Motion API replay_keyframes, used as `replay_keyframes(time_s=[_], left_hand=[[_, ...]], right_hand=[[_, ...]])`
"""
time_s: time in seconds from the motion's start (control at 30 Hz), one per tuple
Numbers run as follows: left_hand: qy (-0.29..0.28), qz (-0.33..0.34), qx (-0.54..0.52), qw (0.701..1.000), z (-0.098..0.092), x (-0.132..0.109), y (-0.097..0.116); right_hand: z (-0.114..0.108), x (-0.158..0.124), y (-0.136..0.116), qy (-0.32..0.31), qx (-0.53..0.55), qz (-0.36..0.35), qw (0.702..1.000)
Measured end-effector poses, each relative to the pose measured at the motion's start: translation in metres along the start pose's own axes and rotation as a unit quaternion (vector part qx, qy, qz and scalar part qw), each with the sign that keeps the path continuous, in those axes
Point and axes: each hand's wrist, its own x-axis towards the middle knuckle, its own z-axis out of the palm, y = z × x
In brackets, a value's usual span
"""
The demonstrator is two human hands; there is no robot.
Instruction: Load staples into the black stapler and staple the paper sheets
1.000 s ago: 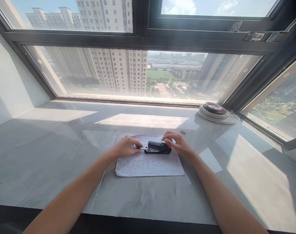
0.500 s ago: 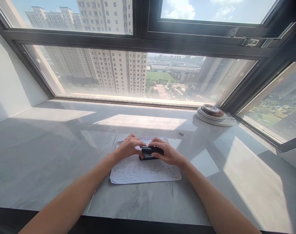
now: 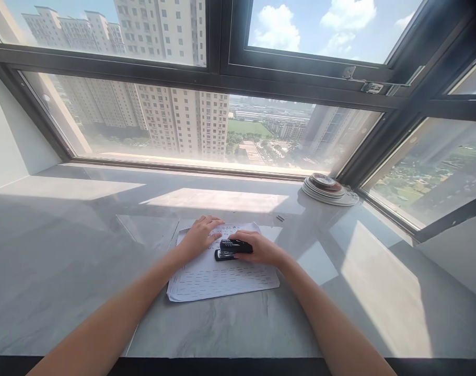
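Since a second ago, my right grip (image 3: pixel 261 249) has moved over the stapler (image 3: pixel 233 248) and now closes on it, atop the paper (image 3: pixel 222 277). Just beside, my left grip (image 3: pixel 200 237) lies open and flat, pinning the paper. Advise pressing squarely, with the paper held still.

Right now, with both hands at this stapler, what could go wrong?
Your left hand lies flat on the paper close beside the stapler, so a fingertip could get pinched. Your right hand grips the stapler well inside the paper's edges, so a staple may land mid-sheet. The paper might slide on the glossy counter.
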Motion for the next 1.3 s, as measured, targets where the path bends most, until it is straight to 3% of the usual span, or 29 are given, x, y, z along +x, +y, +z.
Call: replay_keyframes(time_s=[0.1,0.27,0.33,0.47,0.6,0.7,0.97,1.3], left_hand=[[-0.018,-0.012,0.074,0.997,0.009,0.002,-0.002],[-0.021,-0.037,0.074,0.996,0.001,0.003,-0.014],[-0.014,-0.066,0.058,0.996,-0.007,0.002,-0.018],[-0.019,-0.12,0.031,0.992,-0.024,-0.001,-0.021],[-0.043,-0.115,-0.009,0.992,-0.031,-0.004,-0.019],[-0.03,-0.103,-0.013,0.994,-0.031,-0.005,-0.017],[-0.063,-0.106,-0.011,0.992,-0.026,-0.004,-0.013],[-0.044,-0.088,0.012,0.995,-0.026,-0.006,-0.005]], right_hand=[[-0.006,-0.007,0.007,0.035,-0.007,0.013,0.999],[-0.037,-0.031,0.04,0.232,-0.06,0.078,0.968],[-0.048,-0.041,0.056,0.272,-0.124,0.125,0.946],[-0.059,-0.052,0.071,0.232,-0.176,0.172,0.941],[-0.056,-0.051,0.062,0.153,-0.121,0.149,0.969],[-0.052,-0.046,0.051,0.121,-0.093,0.134,0.979],[-0.047,-0.038,0.04,0.105,-0.077,0.126,0.983],[-0.047,-0.031,0.023,0.099,-0.057,0.097,0.989]])
